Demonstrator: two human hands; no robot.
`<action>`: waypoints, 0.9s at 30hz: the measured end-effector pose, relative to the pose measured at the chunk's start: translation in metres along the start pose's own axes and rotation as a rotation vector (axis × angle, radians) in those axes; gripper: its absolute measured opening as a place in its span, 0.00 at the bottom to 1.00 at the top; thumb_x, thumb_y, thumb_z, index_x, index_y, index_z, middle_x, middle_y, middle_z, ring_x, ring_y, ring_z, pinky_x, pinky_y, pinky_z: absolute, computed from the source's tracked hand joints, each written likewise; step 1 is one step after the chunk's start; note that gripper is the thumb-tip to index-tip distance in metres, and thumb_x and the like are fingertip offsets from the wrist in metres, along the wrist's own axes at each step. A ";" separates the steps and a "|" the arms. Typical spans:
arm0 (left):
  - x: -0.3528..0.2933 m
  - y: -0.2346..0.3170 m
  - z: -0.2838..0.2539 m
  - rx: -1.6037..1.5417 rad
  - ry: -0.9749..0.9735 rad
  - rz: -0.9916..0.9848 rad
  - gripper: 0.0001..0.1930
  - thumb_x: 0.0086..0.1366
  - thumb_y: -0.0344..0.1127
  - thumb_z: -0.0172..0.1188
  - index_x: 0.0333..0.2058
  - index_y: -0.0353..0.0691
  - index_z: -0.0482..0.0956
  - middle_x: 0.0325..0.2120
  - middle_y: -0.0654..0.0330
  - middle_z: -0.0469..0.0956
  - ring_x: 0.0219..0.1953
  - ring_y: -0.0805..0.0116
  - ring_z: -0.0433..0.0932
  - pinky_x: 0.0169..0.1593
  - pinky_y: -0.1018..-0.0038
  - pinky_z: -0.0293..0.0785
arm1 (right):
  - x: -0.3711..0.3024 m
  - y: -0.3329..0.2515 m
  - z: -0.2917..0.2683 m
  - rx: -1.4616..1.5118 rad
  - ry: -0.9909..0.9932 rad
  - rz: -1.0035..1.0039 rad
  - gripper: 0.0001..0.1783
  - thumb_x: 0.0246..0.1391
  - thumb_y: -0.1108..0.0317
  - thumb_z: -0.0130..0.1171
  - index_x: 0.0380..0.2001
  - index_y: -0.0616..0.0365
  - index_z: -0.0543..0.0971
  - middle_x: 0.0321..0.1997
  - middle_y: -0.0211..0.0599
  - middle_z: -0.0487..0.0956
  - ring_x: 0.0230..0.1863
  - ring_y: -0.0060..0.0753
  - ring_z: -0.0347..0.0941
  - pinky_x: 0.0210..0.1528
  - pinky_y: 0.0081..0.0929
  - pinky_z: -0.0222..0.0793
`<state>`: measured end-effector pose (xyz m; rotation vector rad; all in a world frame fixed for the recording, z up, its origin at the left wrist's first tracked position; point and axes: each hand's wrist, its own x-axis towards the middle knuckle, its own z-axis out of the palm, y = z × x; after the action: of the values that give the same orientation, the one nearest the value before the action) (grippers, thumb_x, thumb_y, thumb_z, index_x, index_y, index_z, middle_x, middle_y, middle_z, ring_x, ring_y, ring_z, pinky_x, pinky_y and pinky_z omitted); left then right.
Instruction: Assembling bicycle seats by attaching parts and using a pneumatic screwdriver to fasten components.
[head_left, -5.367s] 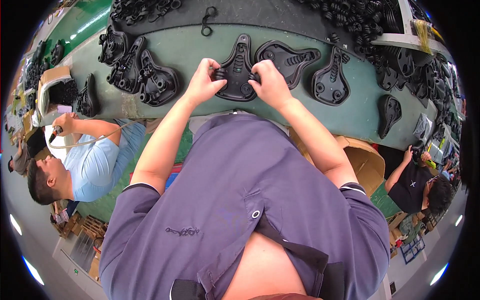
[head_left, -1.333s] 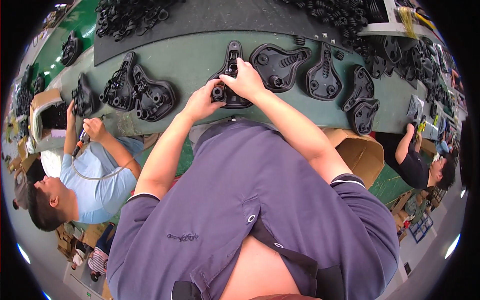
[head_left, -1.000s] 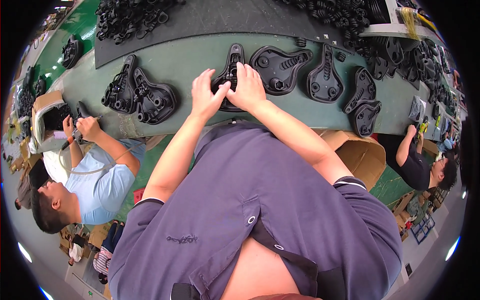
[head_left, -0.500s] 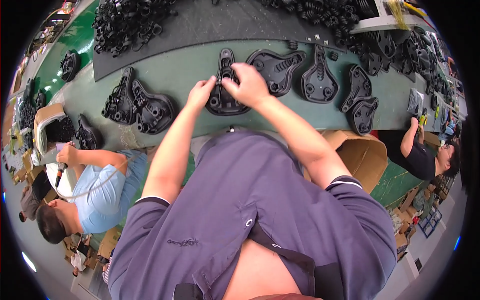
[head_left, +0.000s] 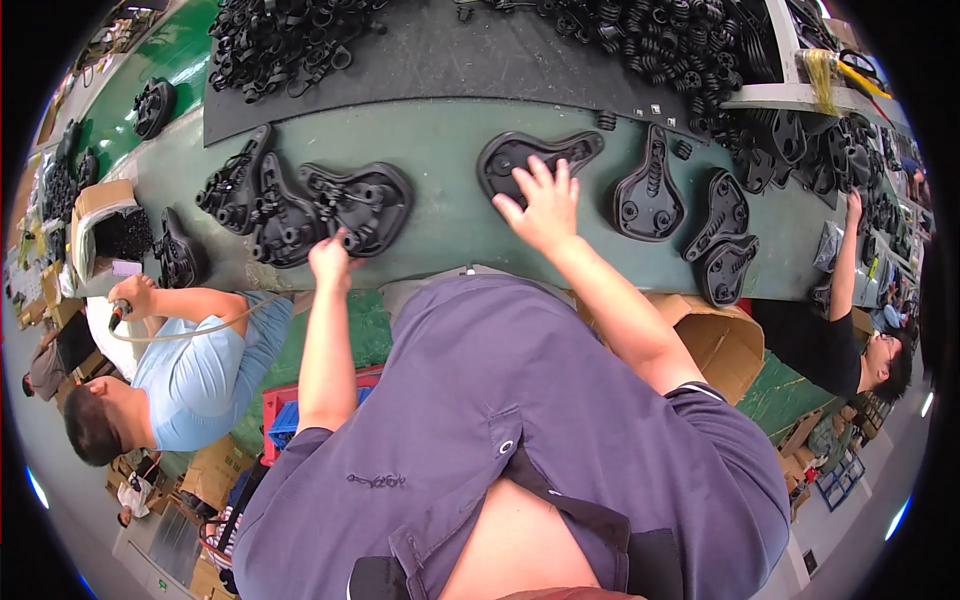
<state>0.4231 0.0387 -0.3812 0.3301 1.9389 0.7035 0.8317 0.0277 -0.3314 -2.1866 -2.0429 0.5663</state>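
Note:
Upside down on the green bench lie several black bicycle saddles with their undersides showing. My left hand [head_left: 333, 262] pinches the near edge of a bicycle saddle [head_left: 375, 205], which rests against another saddle [head_left: 285, 225] on the left; fittings stick up from its underside. In the middle of the bench, my right hand [head_left: 548, 205] spreads its fingers over a second saddle [head_left: 507, 150] whose narrow nose points right. Its fingertips reach that saddle's near side; whether they press on it I cannot tell. More saddles, one upright [head_left: 648, 200], lie right of it.
A black mat [head_left: 450, 75] across the far side carries heaps of small black clips [head_left: 290, 45] and springs [head_left: 655, 45]. Co-workers stand at left, one holding a corded tool [head_left: 120, 310], and at right. A cardboard box [head_left: 715, 350] is below the bench edge.
Both hands have left the middle. The saddle they worked on is now at the left beside the other two, in my left hand. My right hand has moved right, onto another saddle.

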 end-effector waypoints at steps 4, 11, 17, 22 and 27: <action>0.044 0.034 -0.028 -0.102 0.035 0.023 0.16 0.73 0.41 0.66 0.43 0.29 0.84 0.39 0.53 0.86 0.37 0.55 0.87 0.36 0.51 0.91 | 0.001 -0.005 -0.003 0.021 0.087 -0.214 0.41 0.57 0.39 0.69 0.64 0.56 0.79 0.73 0.46 0.72 0.76 0.68 0.59 0.75 0.69 0.55; 0.073 0.030 -0.023 -0.567 0.282 0.066 0.29 0.79 0.53 0.57 0.57 0.27 0.73 0.48 0.45 0.79 0.44 0.51 0.85 0.42 0.52 0.92 | 0.107 0.101 -0.043 0.121 0.266 0.401 0.36 0.62 0.52 0.65 0.69 0.58 0.72 0.68 0.63 0.70 0.62 0.67 0.76 0.65 0.50 0.75; -0.020 0.014 0.096 0.151 -0.161 0.381 0.20 0.76 0.43 0.62 0.51 0.27 0.78 0.40 0.55 0.81 0.31 0.67 0.84 0.33 0.72 0.82 | 0.129 0.155 -0.018 0.177 0.054 0.368 0.18 0.60 0.56 0.67 0.51 0.47 0.85 0.60 0.49 0.77 0.56 0.57 0.80 0.62 0.47 0.77; -0.050 0.079 0.182 0.747 -0.467 0.937 0.26 0.76 0.51 0.60 0.61 0.37 0.78 0.55 0.45 0.81 0.57 0.48 0.81 0.62 0.59 0.76 | 0.087 0.025 -0.045 0.557 0.247 0.016 0.08 0.54 0.66 0.71 0.36 0.52 0.82 0.51 0.43 0.78 0.45 0.48 0.82 0.48 0.43 0.82; -0.034 0.105 0.215 1.064 -0.725 1.025 0.23 0.77 0.48 0.57 0.61 0.38 0.78 0.54 0.43 0.82 0.57 0.41 0.80 0.61 0.55 0.77 | 0.043 -0.039 -0.011 0.522 0.020 -0.364 0.14 0.54 0.67 0.73 0.38 0.56 0.78 0.50 0.43 0.80 0.51 0.50 0.80 0.51 0.44 0.79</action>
<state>0.6212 0.1759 -0.3632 1.9997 1.1594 0.0077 0.7999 0.0752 -0.3177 -1.4845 -1.9319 0.8972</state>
